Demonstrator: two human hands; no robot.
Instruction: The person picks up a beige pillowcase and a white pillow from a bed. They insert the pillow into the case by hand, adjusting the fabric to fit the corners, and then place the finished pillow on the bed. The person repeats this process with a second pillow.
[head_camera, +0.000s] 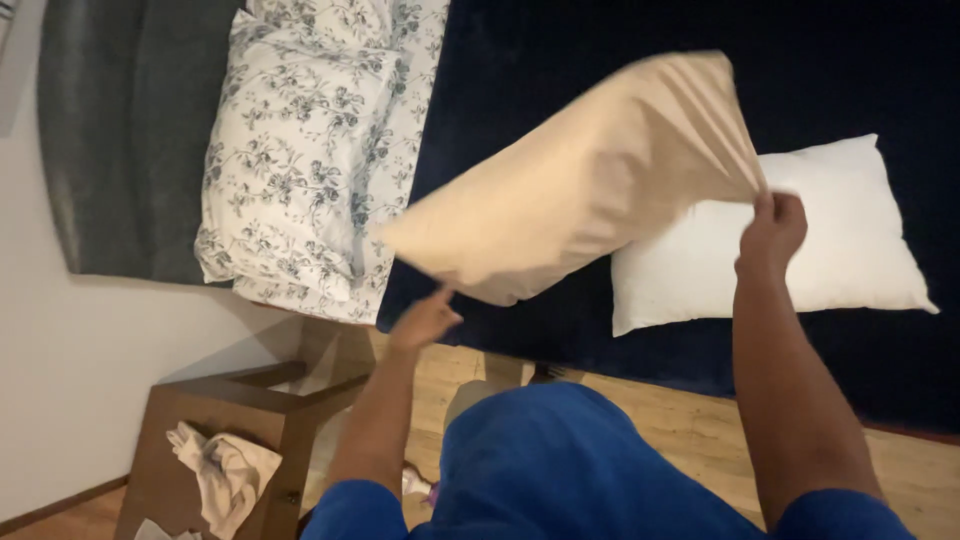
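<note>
A beige pillow in its case (590, 180) hangs in the air over the bed, blurred by motion. My right hand (772, 228) grips its upper right corner, where the fabric bunches. Just under the pillow's lower left corner is my left hand (424, 320), blurred, fingers apart, at the edge of the fabric; whether it touches the pillow I cannot tell. Behind the beige pillow a bare white pillow (820, 240) lies flat on the dark navy blanket (560, 40) that covers the bed.
Two pillows in white cases with a grey flower print (300, 150) lie at the head of the bed, against a dark grey padded headboard (120, 130). A brown wooden side table (215, 420) with a crumpled cream cloth (225, 475) stands at lower left. The floor is light wood (690, 420).
</note>
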